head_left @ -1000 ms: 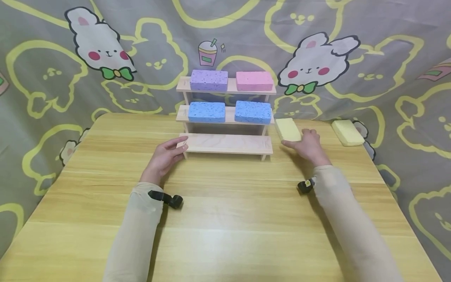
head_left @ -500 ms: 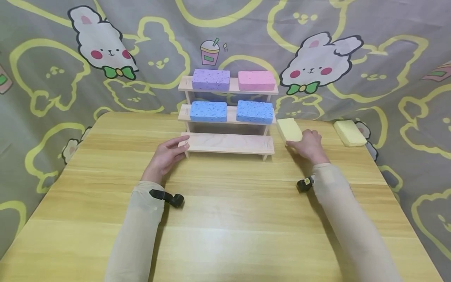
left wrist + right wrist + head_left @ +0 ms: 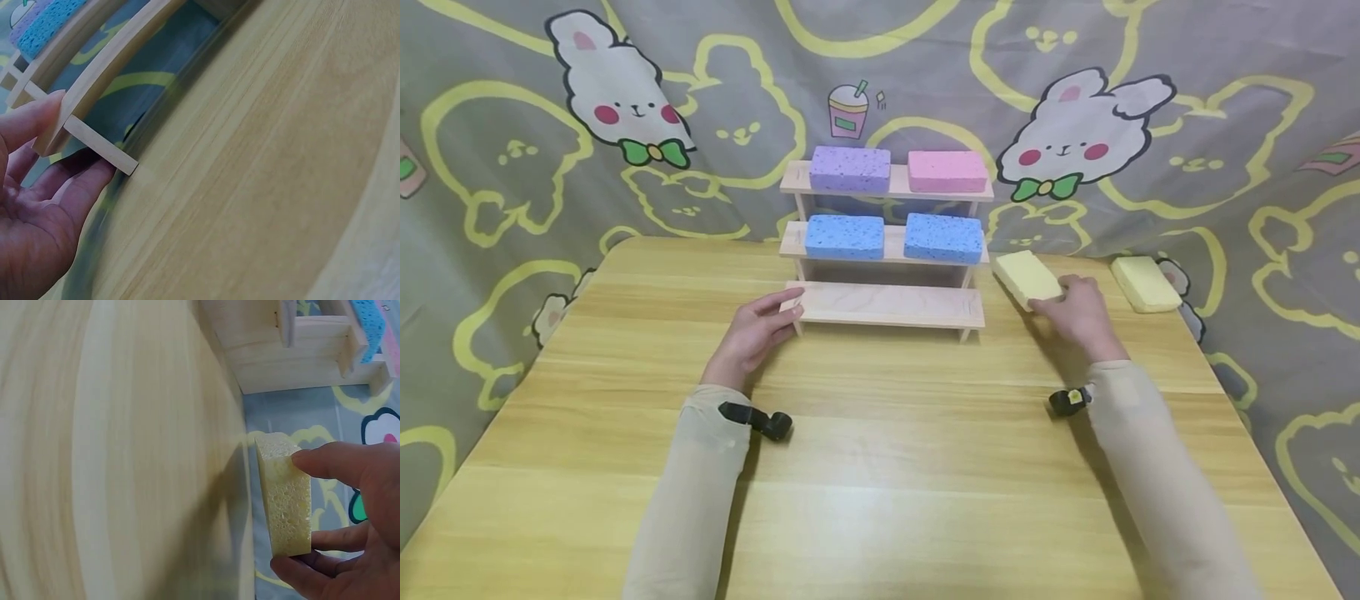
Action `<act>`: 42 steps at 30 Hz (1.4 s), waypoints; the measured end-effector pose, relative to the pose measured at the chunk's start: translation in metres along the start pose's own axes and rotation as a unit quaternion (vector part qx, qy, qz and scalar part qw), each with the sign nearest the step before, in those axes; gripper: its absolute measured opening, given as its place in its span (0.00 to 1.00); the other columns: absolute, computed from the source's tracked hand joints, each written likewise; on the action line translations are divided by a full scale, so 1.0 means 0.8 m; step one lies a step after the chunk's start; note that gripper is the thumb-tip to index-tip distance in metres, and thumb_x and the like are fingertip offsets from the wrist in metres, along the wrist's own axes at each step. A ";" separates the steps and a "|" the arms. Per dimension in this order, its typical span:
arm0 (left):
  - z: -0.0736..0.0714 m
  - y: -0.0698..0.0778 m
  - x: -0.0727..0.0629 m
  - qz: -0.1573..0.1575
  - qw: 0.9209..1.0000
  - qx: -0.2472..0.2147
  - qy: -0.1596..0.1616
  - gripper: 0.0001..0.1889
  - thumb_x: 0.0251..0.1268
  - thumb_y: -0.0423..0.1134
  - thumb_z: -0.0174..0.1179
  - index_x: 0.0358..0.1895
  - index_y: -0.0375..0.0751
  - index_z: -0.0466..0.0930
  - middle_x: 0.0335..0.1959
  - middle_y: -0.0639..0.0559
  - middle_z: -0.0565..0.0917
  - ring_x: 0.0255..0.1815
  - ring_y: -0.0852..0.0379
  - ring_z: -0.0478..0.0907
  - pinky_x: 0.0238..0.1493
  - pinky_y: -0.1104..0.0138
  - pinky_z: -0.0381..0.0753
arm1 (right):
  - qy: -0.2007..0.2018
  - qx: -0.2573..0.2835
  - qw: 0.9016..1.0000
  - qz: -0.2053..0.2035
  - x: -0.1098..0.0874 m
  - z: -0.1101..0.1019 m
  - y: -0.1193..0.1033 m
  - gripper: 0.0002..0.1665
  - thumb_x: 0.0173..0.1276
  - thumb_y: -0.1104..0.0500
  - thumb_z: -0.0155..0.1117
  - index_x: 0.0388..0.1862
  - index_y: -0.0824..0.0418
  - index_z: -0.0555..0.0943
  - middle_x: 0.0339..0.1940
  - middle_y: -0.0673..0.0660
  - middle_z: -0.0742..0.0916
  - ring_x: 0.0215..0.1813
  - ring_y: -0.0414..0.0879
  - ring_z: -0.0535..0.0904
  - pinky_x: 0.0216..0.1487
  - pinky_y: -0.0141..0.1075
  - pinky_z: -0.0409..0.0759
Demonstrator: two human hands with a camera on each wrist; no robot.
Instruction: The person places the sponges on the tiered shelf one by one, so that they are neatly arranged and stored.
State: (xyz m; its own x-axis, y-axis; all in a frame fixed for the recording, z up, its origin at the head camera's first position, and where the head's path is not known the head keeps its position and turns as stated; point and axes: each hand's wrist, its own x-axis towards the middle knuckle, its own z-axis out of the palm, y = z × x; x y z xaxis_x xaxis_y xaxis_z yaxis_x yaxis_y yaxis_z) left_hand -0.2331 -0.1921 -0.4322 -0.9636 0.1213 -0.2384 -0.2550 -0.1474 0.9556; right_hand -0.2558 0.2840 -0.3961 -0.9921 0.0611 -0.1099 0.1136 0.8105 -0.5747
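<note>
A three-tier wooden rack [image 3: 887, 305] stands at the back of the table. My left hand [image 3: 752, 333] holds the left end of its lowest tier, thumb on top and fingers around the leg; the left wrist view shows this thumb [image 3: 37, 119] on the board. To the right of the rack, my right hand [image 3: 1081, 318] pinches a yellow sponge [image 3: 1027, 277] between thumb and fingers. In the right wrist view the sponge [image 3: 287, 503] is tilted, its porous side facing the camera. A purple sponge [image 3: 850, 169] and a pink sponge [image 3: 947, 171] sit on the top tier.
Two blue sponges [image 3: 846, 237] lie on the middle tier. Another yellow sponge [image 3: 1146, 283] rests at the table's back right edge, beyond my right hand. A grey patterned curtain [image 3: 917, 75] hangs behind the wooden table [image 3: 880, 467].
My right hand has shifted to the right, and the yellow sponge in it has turned and moved slightly right with it. The left hand keeps its hold on the rack.
</note>
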 end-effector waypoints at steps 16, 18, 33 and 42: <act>0.002 -0.004 0.003 -0.001 1.000 -0.014 0.002 0.27 0.70 0.31 0.60 0.70 0.34 0.67 0.79 0.46 0.49 0.58 0.54 0.74 0.62 0.61 0.73 | 0.019 -0.009 0.999 -0.048 -0.030 -0.018 0.021 0.49 0.67 0.46 0.67 0.71 0.79 0.58 0.63 0.80 0.65 0.60 0.72 0.65 0.63 0.64 0.63; 0.003 -0.004 0.002 -0.001 1.000 -0.014 0.002 0.27 0.70 0.31 0.60 0.70 0.34 0.67 0.79 0.46 0.48 0.58 0.54 0.74 0.62 0.60 0.73 | 0.024 -0.008 0.998 -0.056 -0.034 -0.020 0.023 0.49 0.67 0.47 0.67 0.70 0.79 0.59 0.62 0.80 0.66 0.59 0.71 0.66 0.61 0.64 0.65; 0.002 -0.003 0.001 0.002 1.000 -0.012 0.005 0.27 0.69 0.31 0.61 0.70 0.35 0.68 0.79 0.49 0.49 0.59 0.55 0.73 0.63 0.60 0.73 | 0.017 0.021 0.996 -0.080 -0.055 -0.036 0.031 0.47 0.68 0.49 0.67 0.72 0.77 0.59 0.65 0.77 0.65 0.62 0.73 0.67 0.62 0.62 0.68; 0.001 -0.002 0.000 -0.001 1.000 -0.008 0.004 0.27 0.69 0.32 0.61 0.70 0.36 0.68 0.79 0.47 0.48 0.63 0.53 0.71 0.64 0.60 0.72 | 0.057 0.063 0.990 -0.111 -0.069 -0.040 0.039 0.39 0.67 0.57 0.69 0.68 0.78 0.65 0.66 0.74 0.69 0.64 0.70 0.68 0.60 0.51 0.73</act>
State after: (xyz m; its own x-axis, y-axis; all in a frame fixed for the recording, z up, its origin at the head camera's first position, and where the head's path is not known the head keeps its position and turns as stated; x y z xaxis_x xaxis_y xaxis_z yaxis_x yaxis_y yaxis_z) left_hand -0.2327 -0.1908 -0.4335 -0.9635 0.1136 -0.2425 -0.2588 -0.1625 0.9522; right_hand -0.1995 0.3244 -0.3817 -0.9922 -0.0386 0.1182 -0.1086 0.7325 -0.6720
